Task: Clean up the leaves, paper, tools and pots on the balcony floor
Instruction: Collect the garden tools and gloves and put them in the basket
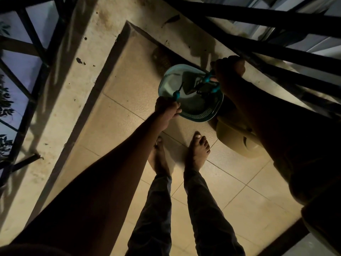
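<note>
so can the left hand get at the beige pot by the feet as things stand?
Probably not right away. The left hand grips the rim of the teal basket, so it is occupied. The beige pot lies on its side just beyond, partly under the right forearm; no other obstruction shows.

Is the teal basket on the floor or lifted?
Lifted. The left hand grips the teal basket at its rim, the right hand its far side, above the tiled floor.

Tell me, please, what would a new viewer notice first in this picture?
First, the teal basket at the centre, held above the tiled floor: the left hand grips its near rim, and the right hand holds the teal tool handles at its far edge. Below it stand two bare feet; dark railing bars cross the top right.
</note>
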